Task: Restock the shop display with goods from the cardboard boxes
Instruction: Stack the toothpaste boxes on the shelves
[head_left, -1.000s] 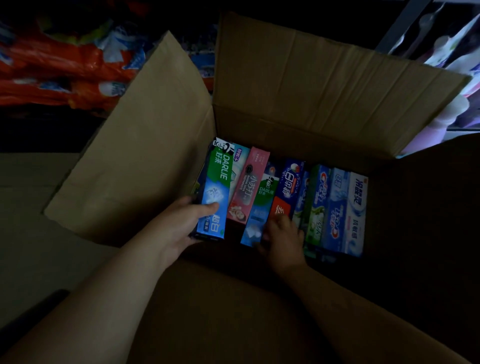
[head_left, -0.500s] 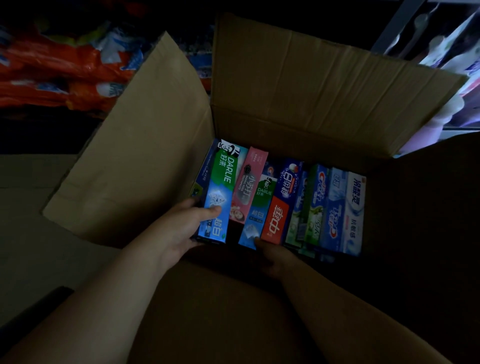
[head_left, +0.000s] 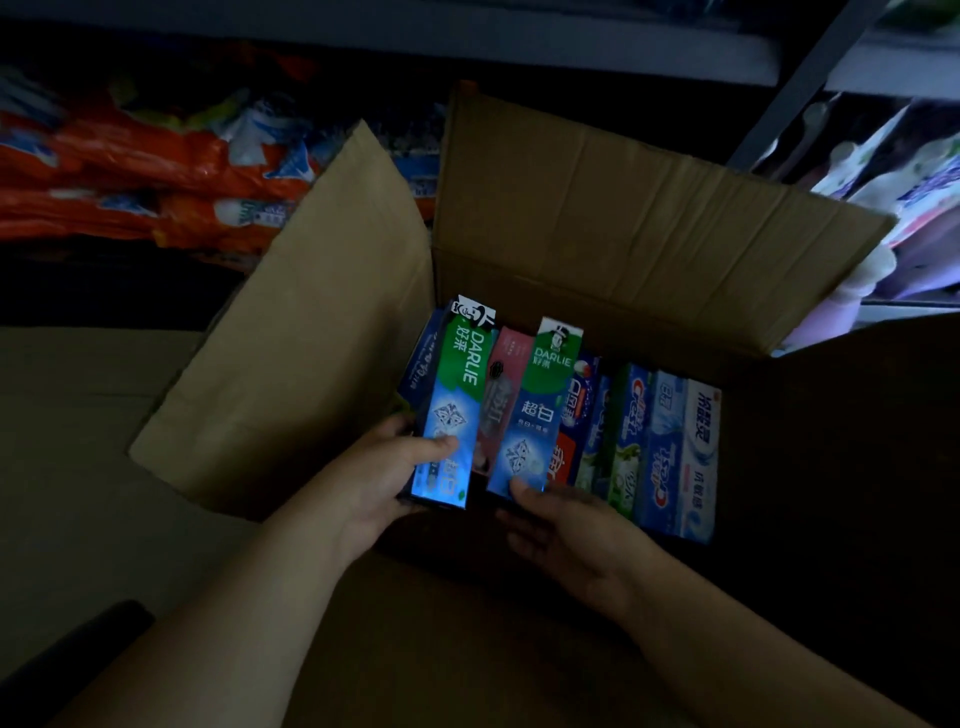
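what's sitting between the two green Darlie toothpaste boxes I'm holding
A pink toothpaste box stands between the left Darlie box and the right Darlie box, seen in the head view.

The open corrugated cardboard box (head_left: 597, 218) is plain tan-brown; the tall toothpaste carton at the left (head_left: 457, 400) is green above and light blue below, with white lettering and a white diamond pattern; the second green-and-blue toothpaste carton (head_left: 535, 410) matches it; the slim carton between them (head_left: 501, 395) is pink; the carton at the far right (head_left: 701, 457) is white and pale blue; the soft plastic packs on the shelf behind (head_left: 130, 176) are orange-red with white and blue patches.
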